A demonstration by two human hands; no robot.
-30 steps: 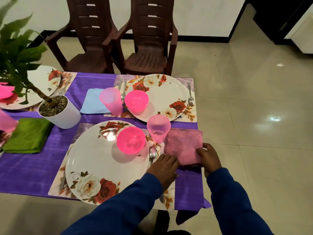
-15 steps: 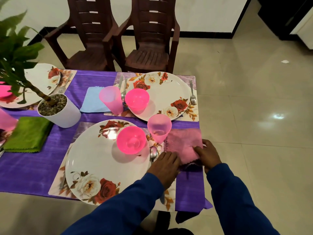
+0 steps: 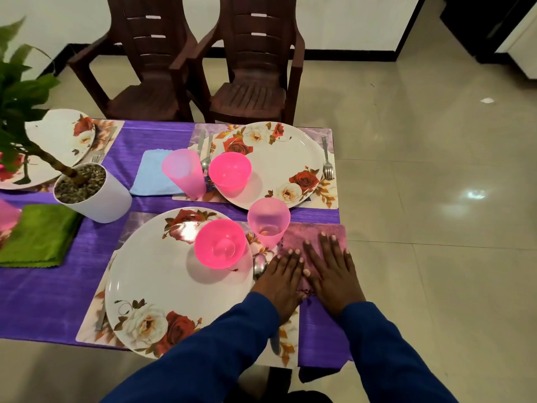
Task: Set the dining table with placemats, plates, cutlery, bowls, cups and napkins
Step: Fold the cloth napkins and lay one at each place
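- Both hands now lie flat on the napkin (image 3: 315,242), where half a second ago the right hand (image 3: 334,274) was still pinching its near edge and the left hand (image 3: 283,276) sat curled beside it
- left hand: fingers straight, tips on the napkin's left edge, palm over the placemat (image 3: 287,335) and a spoon (image 3: 259,267); holds nothing
- right hand: fingers spread wide, pressing flat on the napkin's middle; holds nothing
- napkin sits at the table's right edge, on the purple cloth (image 3: 319,338), just right of the cup (image 3: 268,221) and near plate (image 3: 162,286), touching the cup base or nearly so, can't tell
- handling, my guess: light, soft, limp cloth, fuzzy pile so not slippery, not fragile; slides or bunches if dragged; best taken by a corner or the near edge in a pinch, or smoothed with flat palms as here
- looks: dusty pink, roughly square, folded, far edge straight, near edge a bit rumpled under the hands
- bowl (image 3: 220,242) sits on the near plate, upright
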